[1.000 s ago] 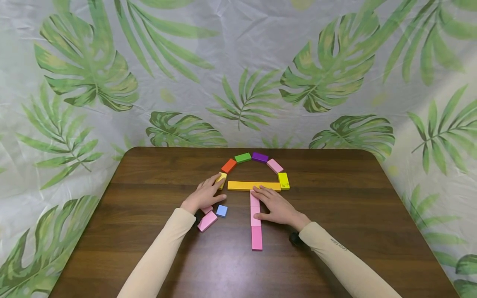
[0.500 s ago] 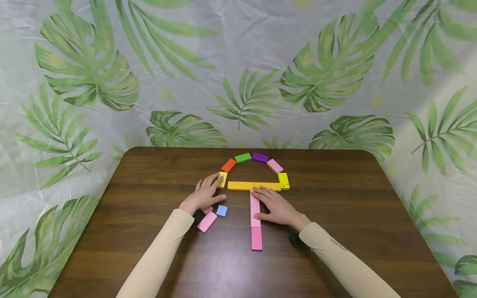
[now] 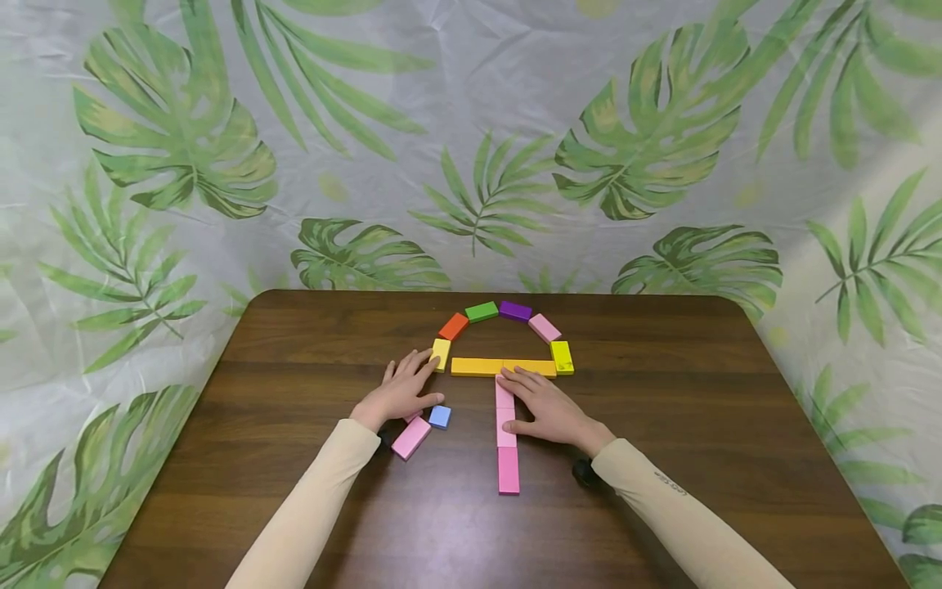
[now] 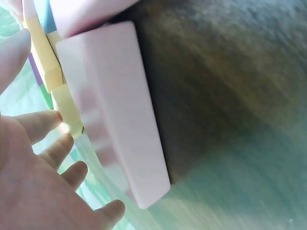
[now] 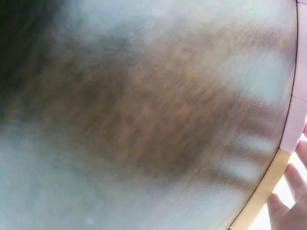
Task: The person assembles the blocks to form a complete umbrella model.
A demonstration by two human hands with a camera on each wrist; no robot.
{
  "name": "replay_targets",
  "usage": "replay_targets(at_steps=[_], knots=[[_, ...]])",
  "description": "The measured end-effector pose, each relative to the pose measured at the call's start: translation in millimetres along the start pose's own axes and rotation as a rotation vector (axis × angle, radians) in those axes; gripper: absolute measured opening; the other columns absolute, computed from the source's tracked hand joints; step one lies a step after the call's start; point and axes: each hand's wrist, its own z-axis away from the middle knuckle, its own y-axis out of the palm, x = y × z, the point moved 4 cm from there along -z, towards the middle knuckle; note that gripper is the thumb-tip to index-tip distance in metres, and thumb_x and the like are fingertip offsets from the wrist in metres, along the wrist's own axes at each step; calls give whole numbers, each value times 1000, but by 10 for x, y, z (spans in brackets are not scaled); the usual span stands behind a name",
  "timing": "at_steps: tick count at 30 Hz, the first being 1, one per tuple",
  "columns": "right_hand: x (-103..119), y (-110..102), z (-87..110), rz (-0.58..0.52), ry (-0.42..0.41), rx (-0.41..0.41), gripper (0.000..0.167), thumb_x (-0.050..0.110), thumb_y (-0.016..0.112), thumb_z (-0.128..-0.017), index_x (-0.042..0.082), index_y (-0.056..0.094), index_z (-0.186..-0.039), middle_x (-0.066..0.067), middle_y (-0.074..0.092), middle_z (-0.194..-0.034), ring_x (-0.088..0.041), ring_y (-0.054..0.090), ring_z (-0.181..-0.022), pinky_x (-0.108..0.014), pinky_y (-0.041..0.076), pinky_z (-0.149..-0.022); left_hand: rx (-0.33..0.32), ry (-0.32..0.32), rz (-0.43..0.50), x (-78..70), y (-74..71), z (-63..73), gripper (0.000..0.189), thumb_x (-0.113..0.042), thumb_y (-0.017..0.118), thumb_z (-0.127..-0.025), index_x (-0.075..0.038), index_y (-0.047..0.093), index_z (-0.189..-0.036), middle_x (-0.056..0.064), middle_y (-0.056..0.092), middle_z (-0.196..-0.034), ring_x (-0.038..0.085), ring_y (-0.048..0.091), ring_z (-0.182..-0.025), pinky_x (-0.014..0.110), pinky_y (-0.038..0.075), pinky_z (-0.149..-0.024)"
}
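Observation:
My left hand (image 3: 397, 393) is spread beside the pale yellow block (image 3: 441, 354) at the arch's left end, fingertips at its left side. In the left wrist view its fingers look loosely extended around nothing, near the yellow block (image 4: 68, 110). Under and beside its wrist lie two pink blocks (image 3: 411, 438), one mostly covered, and a small blue block (image 3: 440, 417). My right hand (image 3: 552, 409) rests with relaxed fingers over the top of the pink block column (image 3: 508, 470), fingertips close to the orange bar (image 3: 478, 367); the right wrist view shows only fingers at the edge.
Red (image 3: 454, 326), green (image 3: 482, 312), purple (image 3: 515, 311), pink (image 3: 545, 327) and bright yellow (image 3: 562, 357) blocks form the arch over the orange bar. All lie on a dark wooden table (image 3: 662, 368) before a leaf-patterned cloth (image 3: 471, 98).
The pale yellow block has straightened a little, more of it showing. My left hand has drawn slightly left from it. The right hand stays in place.

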Motion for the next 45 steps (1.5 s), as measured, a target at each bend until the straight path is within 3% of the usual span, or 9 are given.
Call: replay_targets(at_steps=[14,45], knots=[[-19,3,-4,6,0,-2,80,53,61,-88,11,32,-150,-8,29,-154,-29,19,-142,-47,17,-113,6,-7,-8,-65,42,-28,76,-39,58,-95,0,23,-150,19,13,-155,39,3,-143,63,2,-108],[9,-12,-1,-7,-3,-7,80,51,62,-87,10,33,-150,-9,30,-154,-30,20,-142,-49,18,-112,41,-23,4,-70,84,-5,77,-42,57,-95,-7,21,-153,16,6,-158,37,3,-143,62,3,-109]])
